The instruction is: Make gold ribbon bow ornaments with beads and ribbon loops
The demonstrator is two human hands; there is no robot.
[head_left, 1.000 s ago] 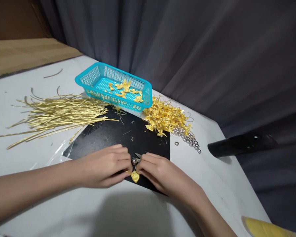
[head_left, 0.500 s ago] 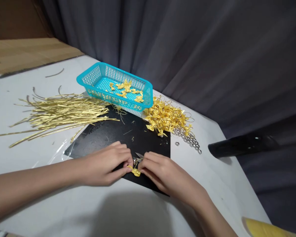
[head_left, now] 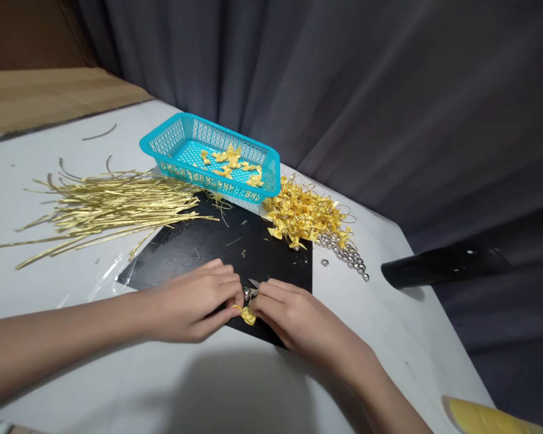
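Observation:
Over the black mat (head_left: 194, 247), my left hand (head_left: 212, 301) is closed in a pinch on a small yellow ribbon bow (head_left: 249, 316) with a thin gold cord. My right hand (head_left: 280, 310) is closed too, its fingertips pressed at the bow's right side and the cord. A small silver bead (head_left: 247, 294) sits by the left fingertips, just above the bow. Pointed metal blades, seemingly of scissors (head_left: 254, 283), stick out between the hands; the rest of them is hidden behind my right hand.
A blue basket (head_left: 271, 158) holding several yellow bows stands at the back. Gold cords (head_left: 117, 202) lie in a bundle to the left. Right of the mat are a heap of yellow bows (head_left: 305, 211), silver beads (head_left: 348, 256) and a black cylinder (head_left: 416, 268).
My right hand has shifted slightly left, closer to my left hand, and now covers more of the cord. The bow has turned a little between the fingers.

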